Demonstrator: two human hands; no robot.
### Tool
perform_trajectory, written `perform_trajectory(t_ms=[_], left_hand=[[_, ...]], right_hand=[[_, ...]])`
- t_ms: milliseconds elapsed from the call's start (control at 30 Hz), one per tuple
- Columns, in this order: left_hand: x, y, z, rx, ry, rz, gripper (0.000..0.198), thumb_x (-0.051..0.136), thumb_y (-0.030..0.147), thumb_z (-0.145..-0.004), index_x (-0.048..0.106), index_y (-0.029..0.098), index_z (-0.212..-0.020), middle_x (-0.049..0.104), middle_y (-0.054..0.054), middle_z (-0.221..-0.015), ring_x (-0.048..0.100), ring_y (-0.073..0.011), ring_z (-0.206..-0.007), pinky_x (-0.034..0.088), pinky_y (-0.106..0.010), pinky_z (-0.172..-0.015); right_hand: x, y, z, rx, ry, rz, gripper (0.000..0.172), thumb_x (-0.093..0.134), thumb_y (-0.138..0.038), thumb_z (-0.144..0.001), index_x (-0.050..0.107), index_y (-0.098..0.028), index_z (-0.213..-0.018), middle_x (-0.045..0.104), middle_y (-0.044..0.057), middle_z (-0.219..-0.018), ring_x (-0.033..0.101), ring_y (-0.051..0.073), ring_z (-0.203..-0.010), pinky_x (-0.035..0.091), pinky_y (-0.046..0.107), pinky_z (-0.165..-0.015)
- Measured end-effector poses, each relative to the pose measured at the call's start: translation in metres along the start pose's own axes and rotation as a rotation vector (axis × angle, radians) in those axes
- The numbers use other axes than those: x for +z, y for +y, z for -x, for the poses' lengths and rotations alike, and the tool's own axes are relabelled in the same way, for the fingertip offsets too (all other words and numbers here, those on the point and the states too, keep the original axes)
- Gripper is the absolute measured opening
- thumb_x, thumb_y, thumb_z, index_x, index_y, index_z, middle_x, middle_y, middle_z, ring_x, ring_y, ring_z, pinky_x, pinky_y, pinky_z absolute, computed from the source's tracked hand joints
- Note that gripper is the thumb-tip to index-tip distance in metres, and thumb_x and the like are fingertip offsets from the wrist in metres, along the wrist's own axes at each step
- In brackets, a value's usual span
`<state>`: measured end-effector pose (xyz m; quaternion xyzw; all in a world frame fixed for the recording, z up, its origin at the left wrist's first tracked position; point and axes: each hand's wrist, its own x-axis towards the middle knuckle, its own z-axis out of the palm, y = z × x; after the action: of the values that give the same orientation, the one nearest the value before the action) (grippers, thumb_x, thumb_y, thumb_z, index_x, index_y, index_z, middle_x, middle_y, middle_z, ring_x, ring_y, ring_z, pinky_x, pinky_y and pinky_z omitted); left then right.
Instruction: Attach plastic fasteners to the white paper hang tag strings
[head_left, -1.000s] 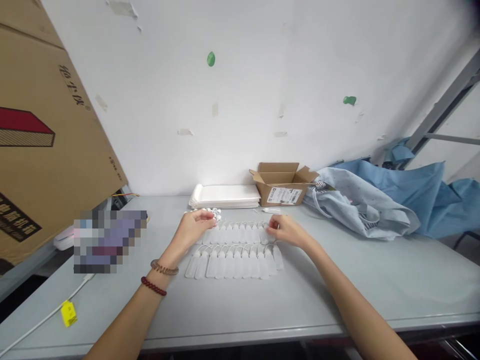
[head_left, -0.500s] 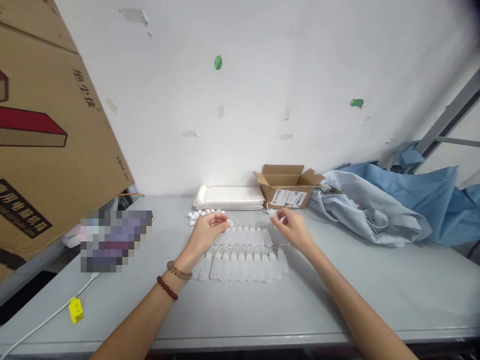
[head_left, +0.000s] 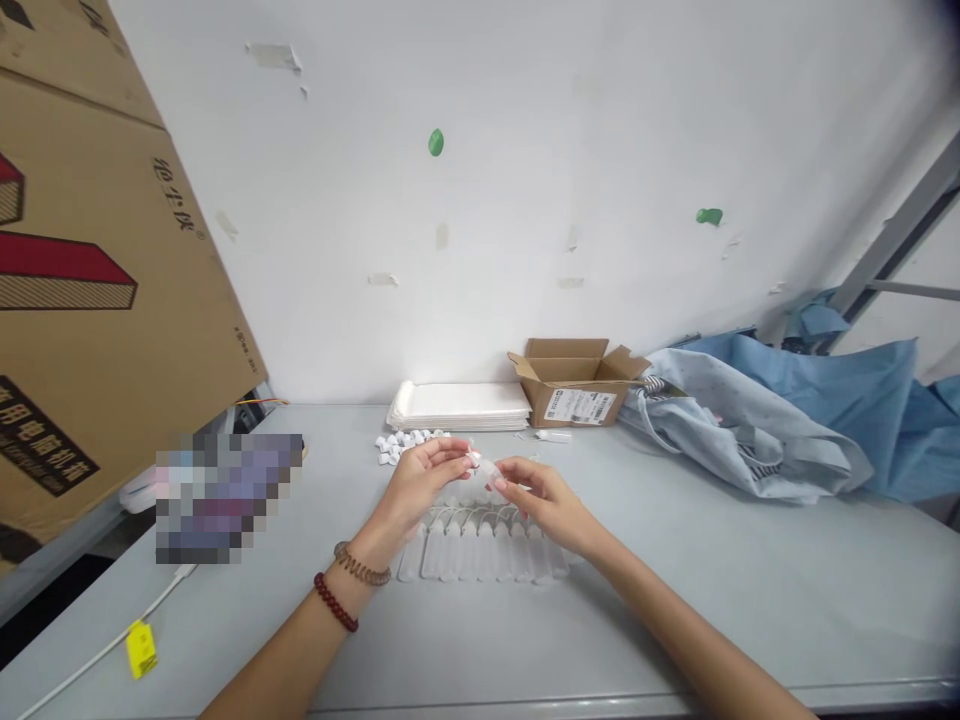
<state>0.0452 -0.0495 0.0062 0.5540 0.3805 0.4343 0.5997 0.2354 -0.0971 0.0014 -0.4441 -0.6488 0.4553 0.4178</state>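
My left hand [head_left: 420, 482] and my right hand [head_left: 540, 495] meet above the grey table [head_left: 675, 590]. My right hand pinches a small translucent bottle [head_left: 491, 470] by its body. My left hand's fingertips pinch a small white cap [head_left: 472, 458] at the bottle's neck. Below the hands lie rows of several more translucent bottles [head_left: 480, 545] with thin loops. A loose heap of white caps [head_left: 401, 443] sits just beyond my left hand. One single bottle [head_left: 553, 435] lies near the carton.
A stack of white flat bags [head_left: 459, 405] and an open cardboard carton [head_left: 574, 385] stand at the wall. Blue cloth [head_left: 750, 420] is piled at the right. A big cardboard box [head_left: 97, 270] leans at the left, with a white cable and yellow tag [head_left: 140, 646] below.
My right hand has come in from the far right of the rows with a bottle. My left hand has brought a cap to it. Both hands now meet in the middle.
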Motion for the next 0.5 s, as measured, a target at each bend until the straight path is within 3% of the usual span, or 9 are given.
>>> perform_trajectory(t_ms=[233,500], left_hand=[[0.0014,0.0042,0.0022,0.073,-0.031,-0.082,0.023,0.073,0.027,-0.071,0.065,0.017,-0.09,0.068,-0.005,-0.093,0.063,-0.0172,-0.091,0.049,-0.03,-0.085],[0.0021,0.0017,0.003,0.112,-0.076,-0.128,0.027,0.073,0.028,-0.071,0.053,0.018,-0.087,0.065,-0.002,-0.086,0.062,-0.0147,-0.085,0.048,-0.029,-0.082]], right_hand=[[0.0002,0.0011,-0.0006,0.048,-0.045,-0.04,0.038,0.049,-0.052,-0.087,0.064,-0.017,-0.096,0.06,0.003,-0.084,0.041,0.009,-0.055,0.034,0.023,-0.051],[0.0018,0.0055,-0.0025,0.121,-0.016,-0.184,0.039,0.049,-0.054,-0.085,0.058,-0.017,-0.095,0.058,0.001,-0.073,0.038,0.009,-0.052,0.031,0.022,-0.048]])
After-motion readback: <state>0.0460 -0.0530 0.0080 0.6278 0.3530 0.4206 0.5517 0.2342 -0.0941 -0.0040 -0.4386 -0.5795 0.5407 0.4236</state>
